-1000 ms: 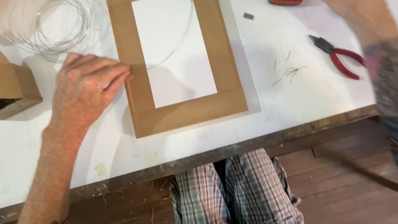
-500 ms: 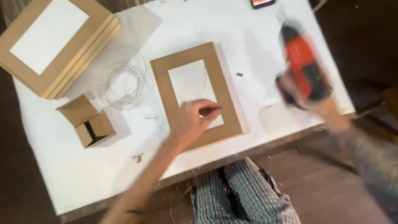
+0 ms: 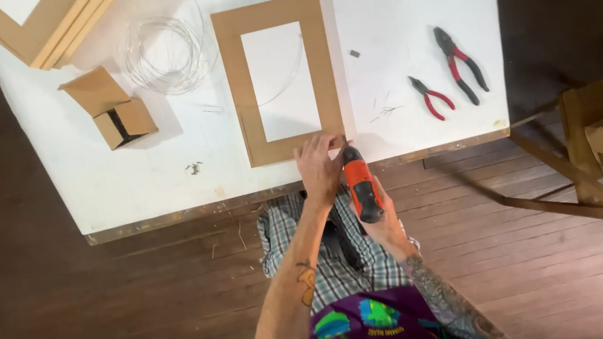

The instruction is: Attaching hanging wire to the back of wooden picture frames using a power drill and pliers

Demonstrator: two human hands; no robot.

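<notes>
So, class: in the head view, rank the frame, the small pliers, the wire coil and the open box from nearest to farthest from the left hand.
From the left hand:
1. Frame, touched at its near right corner.
2. Small pliers, off to the right.
3. Wire coil, up and to the left, beyond the frame.
4. Open box, left; too close to the coil to call firmly.

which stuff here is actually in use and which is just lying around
In use: brown frame, orange drill in the right hand, left hand pressing the frame's corner.

Lying about: two red pliers, wire coil, small open box, stacked frames.
</notes>
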